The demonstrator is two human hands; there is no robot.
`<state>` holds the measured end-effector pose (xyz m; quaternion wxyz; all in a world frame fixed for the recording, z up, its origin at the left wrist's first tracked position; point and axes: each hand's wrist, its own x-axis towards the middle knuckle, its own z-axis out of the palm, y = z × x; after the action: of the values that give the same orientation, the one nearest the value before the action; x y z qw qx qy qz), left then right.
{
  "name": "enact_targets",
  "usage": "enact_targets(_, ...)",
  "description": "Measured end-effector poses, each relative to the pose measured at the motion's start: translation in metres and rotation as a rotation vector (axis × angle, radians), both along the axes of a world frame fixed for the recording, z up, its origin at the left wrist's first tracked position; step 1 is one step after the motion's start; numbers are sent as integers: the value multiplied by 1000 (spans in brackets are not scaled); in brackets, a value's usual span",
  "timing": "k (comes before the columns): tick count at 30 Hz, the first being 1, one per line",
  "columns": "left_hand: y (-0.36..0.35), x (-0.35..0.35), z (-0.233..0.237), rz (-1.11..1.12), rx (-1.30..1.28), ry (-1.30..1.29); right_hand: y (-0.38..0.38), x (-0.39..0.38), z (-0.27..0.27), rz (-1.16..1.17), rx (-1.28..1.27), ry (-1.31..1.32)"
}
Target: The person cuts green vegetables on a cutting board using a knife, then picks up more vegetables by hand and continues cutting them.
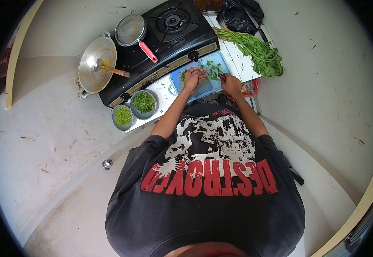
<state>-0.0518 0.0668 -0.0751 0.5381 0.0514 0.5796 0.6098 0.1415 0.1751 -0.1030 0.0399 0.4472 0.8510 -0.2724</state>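
Note:
My left hand (193, 77) rests on a blue cutting board (227, 65), fingers pressed on green stems (212, 71) lying across it. My right hand (231, 84) is closed around a knife handle, the thin blade (211, 67) reaching over the greens toward the left hand. Chopped green bits are scattered on the board between both hands.
Two metal bowls of chopped greens (143, 103) (123, 116) stand left of the board. A black gas stove (160, 38) carries a red-handled pan (130, 30); a wok with a spoon (96, 64) sits beside it. A bundle of leafy stalks (255, 51) and a black bag (237, 15) lie at the right.

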Motion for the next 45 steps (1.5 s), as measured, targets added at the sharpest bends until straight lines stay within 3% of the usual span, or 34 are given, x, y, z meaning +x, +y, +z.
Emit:
enact_targets(5, -6, 1, -2, 4, -1, 0, 0, -1, -15, 30, 4, -12)
enact_targets(14, -13, 4, 5, -2, -25, 30, -6, -36, 16, -119, -89, 146)
enact_targets(29, -24, 3, 2, -44, -45, 83, -8, -55, -5, -188, -59, 79)
enact_targets(32, -24, 5, 3, -36, -45, 87, -7, -52, -20, -197, -38, 194)
enact_targets(35, -24, 5, 4, -57, -51, 123, -3, -45, -34, -219, -235, 631)
enact_targets(38, -20, 3, 4, -49, -31, 140, 1, -41, 13, -379, -590, 676)
enact_targets(45, -1, 14, 7, -84, 62, 209, 7, -34, 50, -453, -876, 758)
